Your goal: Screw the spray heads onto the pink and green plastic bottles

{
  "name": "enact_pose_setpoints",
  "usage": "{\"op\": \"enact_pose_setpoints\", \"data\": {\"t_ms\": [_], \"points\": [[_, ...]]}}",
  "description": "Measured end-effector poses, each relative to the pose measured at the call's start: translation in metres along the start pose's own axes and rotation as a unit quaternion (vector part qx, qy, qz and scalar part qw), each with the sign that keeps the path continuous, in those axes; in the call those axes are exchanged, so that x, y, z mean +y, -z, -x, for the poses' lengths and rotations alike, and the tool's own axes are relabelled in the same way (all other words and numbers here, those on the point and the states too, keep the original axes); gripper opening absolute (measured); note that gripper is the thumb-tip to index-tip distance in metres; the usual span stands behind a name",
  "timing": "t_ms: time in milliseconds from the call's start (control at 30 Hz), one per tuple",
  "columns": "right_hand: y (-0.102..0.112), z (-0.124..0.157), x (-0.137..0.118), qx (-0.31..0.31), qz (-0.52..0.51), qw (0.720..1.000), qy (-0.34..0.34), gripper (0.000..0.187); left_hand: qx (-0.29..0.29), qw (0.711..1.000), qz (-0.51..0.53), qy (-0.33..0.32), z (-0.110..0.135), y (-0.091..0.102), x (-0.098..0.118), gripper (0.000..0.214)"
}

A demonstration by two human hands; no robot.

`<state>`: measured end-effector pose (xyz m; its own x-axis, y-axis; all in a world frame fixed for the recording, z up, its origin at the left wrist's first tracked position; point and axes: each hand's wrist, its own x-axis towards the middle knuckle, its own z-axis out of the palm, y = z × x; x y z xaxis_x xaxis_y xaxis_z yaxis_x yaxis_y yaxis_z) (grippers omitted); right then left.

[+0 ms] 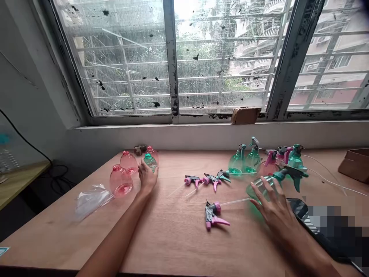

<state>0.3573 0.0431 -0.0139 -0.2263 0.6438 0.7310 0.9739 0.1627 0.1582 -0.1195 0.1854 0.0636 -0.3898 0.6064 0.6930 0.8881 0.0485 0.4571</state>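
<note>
My left hand (pixel 148 177) is closed around a small green bottle (pixel 150 159) with no spray head, at the back left of the table. Red bottles without heads stand close by, one (pixel 120 181) in front and another (pixel 128 161) behind it. On the right, my right hand (pixel 271 198) grips a green spray bottle (pixel 259 189), tilted with its dark green spray head (pixel 291 175) to the right. Its fingers are spread along the bottle. A pink and grey spray head (pixel 213 215) with a clear tube lies between my hands. Further loose spray heads (pixel 211 179) lie behind it.
Green spray bottles (pixel 236 163) and red ones (pixel 269 163) with heads fitted stand at the back right. A clear plastic bag (pixel 93 200) lies at left. A black device (pixel 300 209) sits beside my right forearm. A brown box (pixel 354 165) and white cable (pixel 331 179) are far right.
</note>
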Motion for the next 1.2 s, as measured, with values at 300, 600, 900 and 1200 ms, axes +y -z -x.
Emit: {"op": "enact_pose_setpoints", "data": {"t_ms": [300, 600, 900, 1200], "points": [[0.009, -0.025, -0.008, -0.077, 0.036, 0.988, 0.127, 0.063, -0.039, 0.998, 0.042, -0.019, 0.006, 0.003, 0.006, 0.04], [-0.022, -0.048, 0.003, -0.075, 0.026, 0.99, 0.113, 0.073, -0.078, 0.994, 0.08, 0.008, 0.01, -0.009, 0.003, 0.035], [-0.026, -0.053, 0.005, -0.053, -0.023, 0.992, 0.109, 0.083, -0.163, 0.984, 0.064, 0.015, 0.015, -0.01, 0.002, 0.035], [-0.005, -0.058, 0.008, 0.0, -0.096, 0.993, 0.066, 0.053, -0.193, 0.977, 0.086, -0.014, 0.018, -0.01, 0.008, 0.035]]}}
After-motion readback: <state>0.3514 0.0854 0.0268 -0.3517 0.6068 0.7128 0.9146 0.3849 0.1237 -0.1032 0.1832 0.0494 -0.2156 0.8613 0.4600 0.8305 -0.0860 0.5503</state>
